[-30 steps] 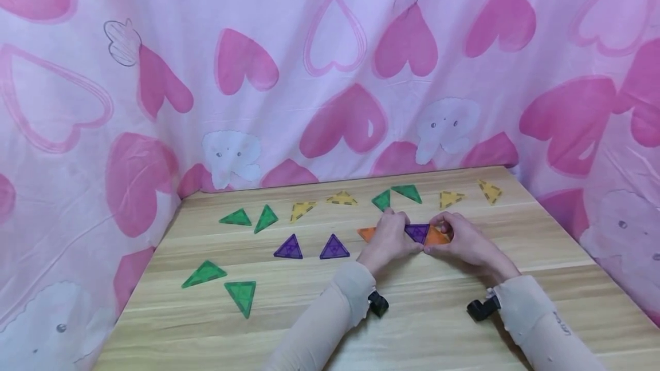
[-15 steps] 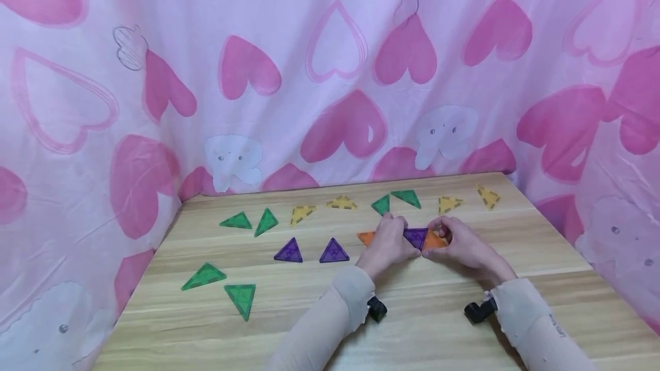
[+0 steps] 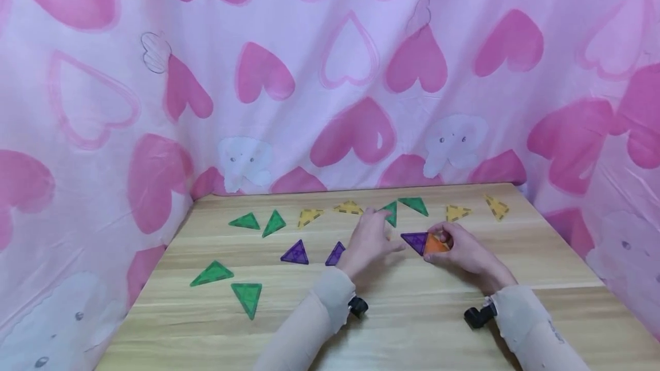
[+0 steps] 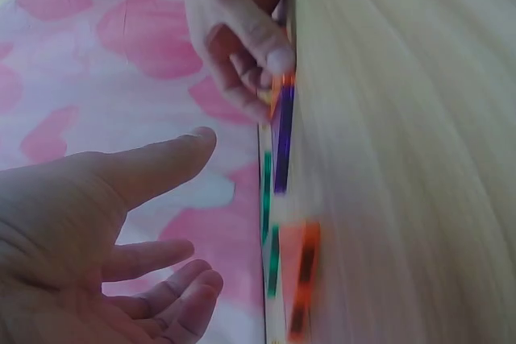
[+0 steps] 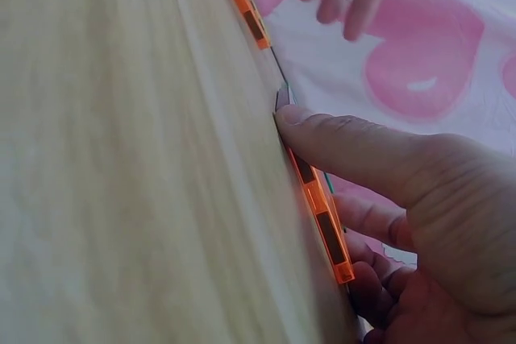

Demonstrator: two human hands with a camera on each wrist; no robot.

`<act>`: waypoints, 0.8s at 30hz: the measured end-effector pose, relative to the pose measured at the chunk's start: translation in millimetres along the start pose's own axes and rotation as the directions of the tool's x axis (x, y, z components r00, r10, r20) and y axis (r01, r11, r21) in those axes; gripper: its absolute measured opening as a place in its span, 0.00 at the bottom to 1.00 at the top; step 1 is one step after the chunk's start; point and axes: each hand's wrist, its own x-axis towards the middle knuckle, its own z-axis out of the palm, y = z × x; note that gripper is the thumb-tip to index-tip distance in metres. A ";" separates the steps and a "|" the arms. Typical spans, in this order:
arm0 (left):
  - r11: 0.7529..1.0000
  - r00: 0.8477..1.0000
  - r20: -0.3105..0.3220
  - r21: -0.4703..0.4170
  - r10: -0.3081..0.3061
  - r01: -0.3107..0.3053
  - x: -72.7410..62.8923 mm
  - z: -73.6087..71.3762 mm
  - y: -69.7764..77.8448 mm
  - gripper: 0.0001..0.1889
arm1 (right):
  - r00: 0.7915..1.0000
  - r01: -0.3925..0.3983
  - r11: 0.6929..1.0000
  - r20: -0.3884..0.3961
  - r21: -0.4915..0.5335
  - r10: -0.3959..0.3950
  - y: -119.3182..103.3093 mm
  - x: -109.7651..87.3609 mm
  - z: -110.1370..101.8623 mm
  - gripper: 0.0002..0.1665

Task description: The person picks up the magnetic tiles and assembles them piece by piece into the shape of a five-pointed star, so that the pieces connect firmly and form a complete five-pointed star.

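Note:
My right hand (image 3: 468, 248) pinches an orange triangular magnetic tile (image 3: 435, 245) between thumb and fingers. Edge to edge with it lies a purple triangular tile (image 3: 415, 241), both flat on the wooden table. To their left, my left hand (image 3: 367, 243) hovers with its fingers spread and holds nothing. It hides most of a second orange tile (image 4: 305, 279), which lies apart from the purple one in the left wrist view. Part of another purple tile (image 3: 334, 255) shows beside the left wrist. In the right wrist view, the thumb rests at the orange tile's (image 5: 318, 215) near corner.
Green tiles (image 3: 414, 206) and yellow tiles (image 3: 458, 213) lie along the back of the table (image 3: 412, 319). One more purple tile (image 3: 295, 252) and two green tiles (image 3: 247, 298) sit at the left. A pink heart-print cloth (image 3: 289, 130) hangs behind the table.
My left hand has let go of the purple tile, opened its fingers and moved left, away from it. The right hand keeps its hold on the orange tile. The head view has shifted slightly.

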 end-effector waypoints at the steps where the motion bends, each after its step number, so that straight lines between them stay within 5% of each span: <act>1: 1.000 1.000 0.005 -0.017 -0.004 0.004 -3.4 -2.6 -5.4 0.43 | 1.000 0.010 1.000 -0.005 -0.023 -0.010 1.0 0.1 0.7 0.45; 7: 0.998 0.997 0.055 -0.041 -0.048 0.050 -19.7 -17.0 -30.1 0.41 | 1.000 -0.009 1.000 0.004 -0.004 0.009 -0.5 -2.2 2.5 0.46; 11: 1.000 0.996 0.086 0.016 -0.020 0.019 -22.8 -18.6 -40.3 0.40 | 1.000 0.008 1.000 -0.005 -0.024 -0.008 -1.3 -2.4 2.4 0.45; 17: 0.999 0.995 0.098 0.022 0.037 -0.039 -21.3 -14.3 -46.0 0.32 | 1.000 -0.017 1.000 0.002 0.002 0.017 0.0 -3.6 3.4 0.47; 24: 1.000 0.994 0.109 0.000 0.027 -0.027 -21.4 -10.9 -46.0 0.28 | 0.999 -0.038 0.999 0.004 0.005 0.038 -0.3 -2.8 4.3 0.48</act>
